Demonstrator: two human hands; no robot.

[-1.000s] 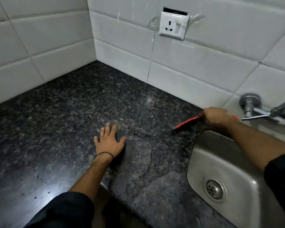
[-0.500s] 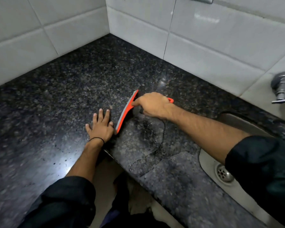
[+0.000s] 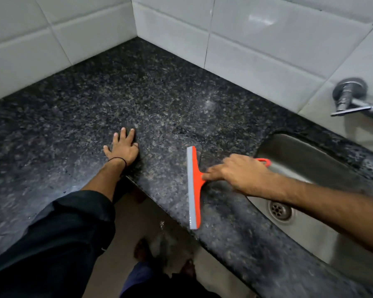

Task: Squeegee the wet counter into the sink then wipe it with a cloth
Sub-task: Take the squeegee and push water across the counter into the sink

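Here the right hand point(image 3: 239, 173) clamps the squeegee point(image 3: 193, 188); left hand point(image 3: 123, 148) flat, fingers apart.

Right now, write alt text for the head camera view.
A right hand holds an orange squeegee blade-down on a wet black granite counter, beside a steel sink. The left hand rests flat on the counter, and a wall tap juts from white tiles.

No text, label, brand or number can be read anywhere in this view. The squeegee point(image 3: 193, 186) carries no legible marking, and the wall tiles point(image 3: 267, 39) are plain
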